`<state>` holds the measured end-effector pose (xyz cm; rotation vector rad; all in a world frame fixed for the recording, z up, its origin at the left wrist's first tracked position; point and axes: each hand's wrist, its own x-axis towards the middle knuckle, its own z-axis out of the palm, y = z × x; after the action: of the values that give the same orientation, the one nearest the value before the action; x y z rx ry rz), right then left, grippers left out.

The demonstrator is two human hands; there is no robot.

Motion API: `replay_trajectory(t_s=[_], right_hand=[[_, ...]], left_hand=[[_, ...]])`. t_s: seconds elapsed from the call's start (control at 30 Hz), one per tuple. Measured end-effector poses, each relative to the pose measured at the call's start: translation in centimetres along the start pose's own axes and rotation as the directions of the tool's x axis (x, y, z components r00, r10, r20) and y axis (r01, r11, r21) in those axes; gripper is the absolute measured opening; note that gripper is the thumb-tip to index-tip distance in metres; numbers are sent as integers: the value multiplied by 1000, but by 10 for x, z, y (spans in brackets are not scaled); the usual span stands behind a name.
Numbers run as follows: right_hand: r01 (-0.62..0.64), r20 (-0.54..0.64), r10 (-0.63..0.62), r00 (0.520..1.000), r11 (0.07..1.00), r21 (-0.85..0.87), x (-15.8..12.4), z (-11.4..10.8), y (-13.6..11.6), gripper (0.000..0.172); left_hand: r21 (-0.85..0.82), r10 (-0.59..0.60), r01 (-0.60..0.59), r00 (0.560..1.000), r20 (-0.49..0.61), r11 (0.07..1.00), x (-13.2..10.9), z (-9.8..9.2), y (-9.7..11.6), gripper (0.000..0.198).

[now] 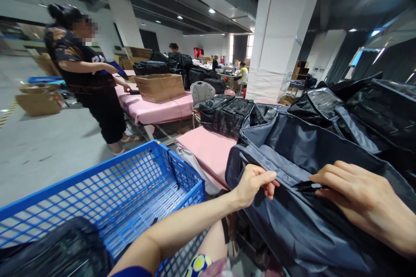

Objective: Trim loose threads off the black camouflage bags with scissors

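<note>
A large dark blue-grey fabric bag (305,147) lies open on the pink-covered table (208,149) in front of me. My left hand (255,183) pinches the bag's near fabric edge, fingers closed on it. My right hand (364,201) lies over the fabric further right, its fingers pressed on a small dark piece, perhaps a zipper pull or strap end (307,187), at the bag's edge. The two hands are a short gap apart along the same seam.
A blue plastic crate (107,194) stands at my lower left with a black bag (55,249) in it. Black plastic-wrapped bags (224,114) pile behind the fabric bag. A person in dark clothes (87,73) stands at another pink table with a cardboard box (159,86). A white pillar (279,39) rises behind.
</note>
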<state>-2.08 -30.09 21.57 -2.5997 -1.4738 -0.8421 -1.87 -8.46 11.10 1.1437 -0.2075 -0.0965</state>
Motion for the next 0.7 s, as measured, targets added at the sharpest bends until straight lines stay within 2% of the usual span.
replay_trajectory(t_s=[0.13,0.23,0.37,0.7], right_hand=[[-103,164,58,985,956,276,-3,5,9,17],[-202,232,121,965,909,364,-5,8,15,19],[-234,198,174,965,912,336,-9,9,15,20],[-111,97,94,991,976,186,-6,8,9,17]], left_hand=[[7,1,-1,1000,2,1000,-1,-1,-1,39],[3,3,-3,1000,5,1000,-1,-2,-3,38],[6,-2,2,1000,4,1000,0,-2,-2,38],[1,-5,5,1000,7,1000,1,0,1,38]])
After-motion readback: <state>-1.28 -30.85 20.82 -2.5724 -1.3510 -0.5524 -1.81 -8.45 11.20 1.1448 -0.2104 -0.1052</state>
